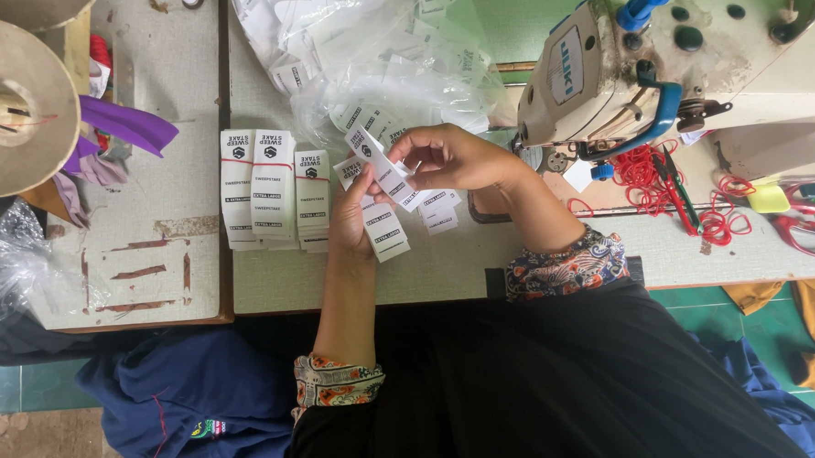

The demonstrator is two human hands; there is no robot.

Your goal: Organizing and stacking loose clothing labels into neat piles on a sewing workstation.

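My left hand (350, 224) holds a small stack of white woven labels (385, 237) over the table's front half. My right hand (450, 157) pinches one white label (379, 164) with black print by its end, just above the stack. More loose labels (439, 209) lie under my right hand. Three bundles of the same labels (273, 189), tied with red bands, lie side by side just left of my left hand.
A clear plastic bag of labels (363, 48) lies at the back. A cream sewing machine (693, 61) stands at the right, with red rubber bands (648, 177) and scissors (806, 230) beside it. Thread cones (13, 109) and purple cloth (123, 122) are at the left.
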